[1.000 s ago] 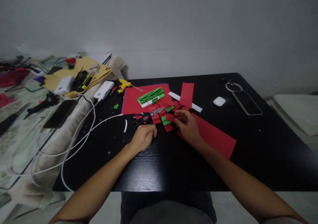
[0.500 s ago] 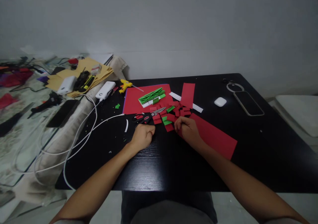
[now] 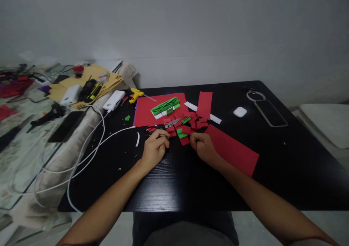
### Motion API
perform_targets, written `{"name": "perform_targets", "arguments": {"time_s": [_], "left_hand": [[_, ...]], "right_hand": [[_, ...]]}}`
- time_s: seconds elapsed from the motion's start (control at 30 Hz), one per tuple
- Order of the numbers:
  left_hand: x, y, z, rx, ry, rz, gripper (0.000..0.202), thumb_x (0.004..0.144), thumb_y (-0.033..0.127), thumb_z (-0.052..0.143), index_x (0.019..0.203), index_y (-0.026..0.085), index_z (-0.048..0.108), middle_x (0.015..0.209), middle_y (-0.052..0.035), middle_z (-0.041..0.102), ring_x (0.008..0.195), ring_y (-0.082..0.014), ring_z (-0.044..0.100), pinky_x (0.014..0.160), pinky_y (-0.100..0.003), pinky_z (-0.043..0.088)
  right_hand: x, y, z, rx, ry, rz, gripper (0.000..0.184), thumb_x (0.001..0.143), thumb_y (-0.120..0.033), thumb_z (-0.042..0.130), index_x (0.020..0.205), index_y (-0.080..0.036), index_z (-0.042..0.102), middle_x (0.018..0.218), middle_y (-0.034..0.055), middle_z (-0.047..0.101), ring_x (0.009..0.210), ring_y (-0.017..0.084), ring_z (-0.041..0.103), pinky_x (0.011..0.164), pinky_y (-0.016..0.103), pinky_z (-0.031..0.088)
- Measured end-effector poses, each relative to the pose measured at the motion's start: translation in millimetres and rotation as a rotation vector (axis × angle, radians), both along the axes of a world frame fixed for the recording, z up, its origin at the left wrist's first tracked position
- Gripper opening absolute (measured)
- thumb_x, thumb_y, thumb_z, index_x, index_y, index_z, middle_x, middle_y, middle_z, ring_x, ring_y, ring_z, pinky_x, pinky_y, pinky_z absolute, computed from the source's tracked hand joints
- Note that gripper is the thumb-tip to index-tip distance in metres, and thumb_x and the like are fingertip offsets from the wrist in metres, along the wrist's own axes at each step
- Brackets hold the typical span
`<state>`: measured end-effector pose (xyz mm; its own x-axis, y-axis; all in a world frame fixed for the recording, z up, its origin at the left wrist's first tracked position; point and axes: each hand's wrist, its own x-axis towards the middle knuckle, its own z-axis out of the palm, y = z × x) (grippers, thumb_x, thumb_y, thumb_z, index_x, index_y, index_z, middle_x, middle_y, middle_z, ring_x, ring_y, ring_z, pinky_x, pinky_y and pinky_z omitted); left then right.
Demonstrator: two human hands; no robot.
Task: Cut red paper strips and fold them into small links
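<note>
My left hand (image 3: 156,147) rests on the black table (image 3: 174,180), its fingers loosely bent and slightly apart, with nothing visible in them. It partly covers the black handles of the scissors (image 3: 172,123), whose blades point to the right. My right hand (image 3: 204,146) is closed, knuckles up, against a pile of small folded red paper pieces (image 3: 194,122). Whatever its fingers hold is hidden. A green paper piece (image 3: 180,133) lies between the hands. Under my right wrist is a large red paper sheet (image 3: 234,151). Behind the pile lies a bundle of folded green paper (image 3: 165,106).
A yellow glue gun (image 3: 135,95) and a white power bank (image 3: 114,100) lie at the back left, and a white cable (image 3: 100,147) loops down from there. A red paper rectangle (image 3: 204,104) crosses a white strip (image 3: 216,119). On the right are a white earbud case (image 3: 240,111) and a phone (image 3: 270,113).
My left hand has loosened from a fist, its fingers reaching up over the scissor handles. My right hand stays closed at the red pieces. The whole view has shifted slightly.
</note>
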<state>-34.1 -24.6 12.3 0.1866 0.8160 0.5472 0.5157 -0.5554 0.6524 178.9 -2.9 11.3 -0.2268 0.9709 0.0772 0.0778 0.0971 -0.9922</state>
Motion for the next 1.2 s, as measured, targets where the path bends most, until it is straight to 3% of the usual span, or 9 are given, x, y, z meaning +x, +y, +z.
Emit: {"name": "perform_targets", "arguments": {"time_s": [0.2, 0.43, 0.63, 0.8, 0.97, 1.1, 1.2], "left_hand": [[2.0, 0.7, -0.5, -0.036, 0.012, 0.005, 0.030, 0.081, -0.005, 0.041, 0.069, 0.017, 0.058, 0.102, -0.0071, 0.059, 0.088, -0.0146, 0.062, 0.078, -0.029, 0.052], [4.0, 0.4, 3.4, -0.071, 0.057, 0.016, 0.019, 0.091, 0.007, 0.049, 0.092, 0.019, 0.064, 0.086, -0.0035, 0.069, 0.081, -0.0161, 0.066, 0.077, -0.030, 0.054], [4.0, -0.6, 1.5, -0.056, 0.037, -0.046, 0.026, 0.094, 0.006, 0.046, 0.095, 0.019, 0.069, 0.110, -0.0071, 0.075, 0.105, -0.0176, 0.070, 0.094, -0.033, 0.054], [3.6, -3.3, 1.6, -0.056, 0.043, -0.028, 0.030, 0.090, 0.002, 0.045, 0.096, 0.019, 0.069, 0.110, -0.0056, 0.076, 0.103, -0.0173, 0.072, 0.093, -0.032, 0.056], [3.1, -5.8, 1.1, -0.133, 0.020, 0.027, 0.029, 0.084, -0.001, 0.044, 0.098, 0.020, 0.059, 0.114, -0.0063, 0.075, 0.103, -0.0181, 0.073, 0.088, -0.030, 0.058], [5.0, -6.0, -0.6, -0.223, -0.042, 0.054, 0.022, 0.085, 0.003, 0.046, 0.096, 0.021, 0.052, 0.113, -0.0065, 0.075, 0.080, -0.0147, 0.074, 0.067, -0.025, 0.057], [5.8, -6.1, -0.4, -0.242, -0.053, 0.010, 0.024, 0.086, 0.006, 0.049, 0.106, 0.020, 0.052, 0.096, -0.0031, 0.077, 0.062, -0.0112, 0.068, 0.059, -0.022, 0.053]], "right_hand": [[0.9, 0.5, 0.0, -0.004, -0.028, -0.018, 0.010, 0.054, -0.016, 0.037, 0.049, -0.023, 0.042, 0.046, -0.0029, 0.039, 0.047, 0.013, 0.035, 0.049, 0.027, 0.026], [1.4, 2.1, 4.5, 0.020, -0.081, 0.000, 0.015, 0.057, -0.015, 0.040, 0.054, -0.022, 0.052, 0.049, -0.0025, 0.051, 0.049, 0.013, 0.045, 0.050, 0.025, 0.032], [-1.1, 2.4, 3.7, 0.013, -0.069, 0.021, 0.016, 0.061, -0.014, 0.042, 0.058, -0.021, 0.056, 0.052, -0.0021, 0.055, 0.051, 0.013, 0.049, 0.052, 0.025, 0.036], [-1.3, 3.0, 2.7, 0.001, -0.067, 0.022, 0.016, 0.061, -0.013, 0.041, 0.059, -0.020, 0.055, 0.052, -0.0030, 0.054, 0.050, 0.012, 0.048, 0.051, 0.024, 0.036], [-1.4, 2.9, 0.1, -0.013, -0.072, 0.024, 0.015, 0.062, -0.014, 0.041, 0.061, -0.020, 0.055, 0.054, -0.0028, 0.055, 0.051, 0.012, 0.049, 0.051, 0.023, 0.037], [-1.8, 3.4, -1.7, -0.010, -0.076, 0.034, 0.016, 0.062, -0.014, 0.041, 0.061, -0.020, 0.056, 0.054, -0.0027, 0.055, 0.051, 0.012, 0.049, 0.051, 0.023, 0.036], [-2.1, 3.7, -1.5, -0.006, -0.071, 0.036, 0.017, 0.062, -0.013, 0.041, 0.061, -0.020, 0.056, 0.054, -0.0026, 0.055, 0.051, 0.012, 0.049, 0.051, 0.023, 0.037]]}}
